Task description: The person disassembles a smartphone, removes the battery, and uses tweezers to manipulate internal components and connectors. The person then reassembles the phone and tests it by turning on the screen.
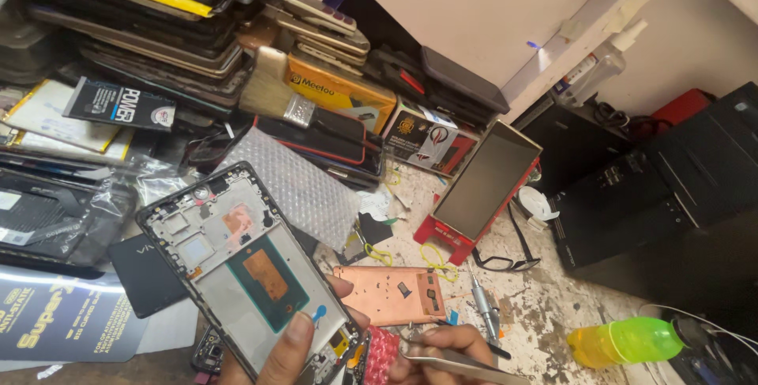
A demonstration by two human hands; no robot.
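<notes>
A: What did the left hand [276, 353] have?

B: Its grip was closed around the open phone frame [245, 262], thumb pressed on the inside. The frame was tilted up off the bench [545, 314], just left of the copper plate [388, 294].

A: And the right hand [442, 349]?

B: Its grip was pinched on thin tweezers [462, 367], just below the copper plate.

A: What could have gone wrong?

B: I think the frame could have slipped, since only one hand held it. The sharp tweezers could have scratched its small parts.

A: How many of each?

B: One frame, one copper plate, one tweezers. Also one paintbrush [272, 89] far above the plate, one screwdriver [483, 306] just right of it, and one green bottle [628, 341] well to the right.
</notes>
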